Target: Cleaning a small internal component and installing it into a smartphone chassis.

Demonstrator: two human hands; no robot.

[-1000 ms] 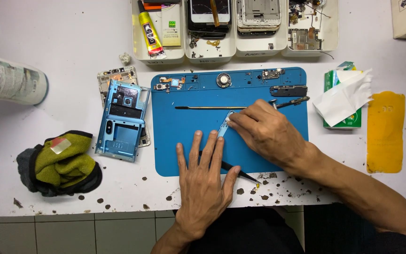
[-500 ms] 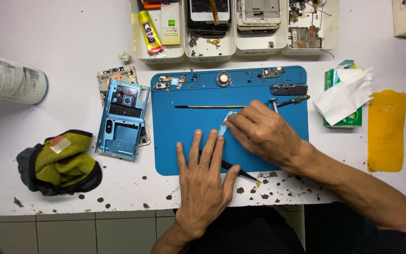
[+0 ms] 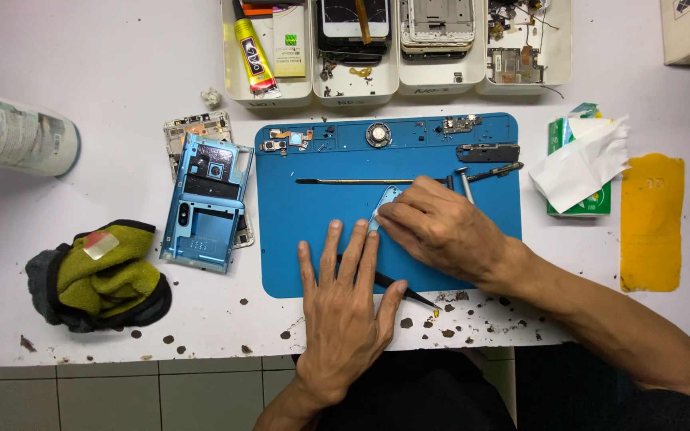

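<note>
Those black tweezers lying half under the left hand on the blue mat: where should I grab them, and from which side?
Probably the tapered end of the black tweezers, which sticks out past the mat's near edge, right of the left hand. Come from the near right: the other end lies under the fingers, and the right hand crowds the far side.

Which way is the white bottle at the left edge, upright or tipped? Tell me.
Tipped. The white bottle lies on its side on the table, its length running sideways.
</note>
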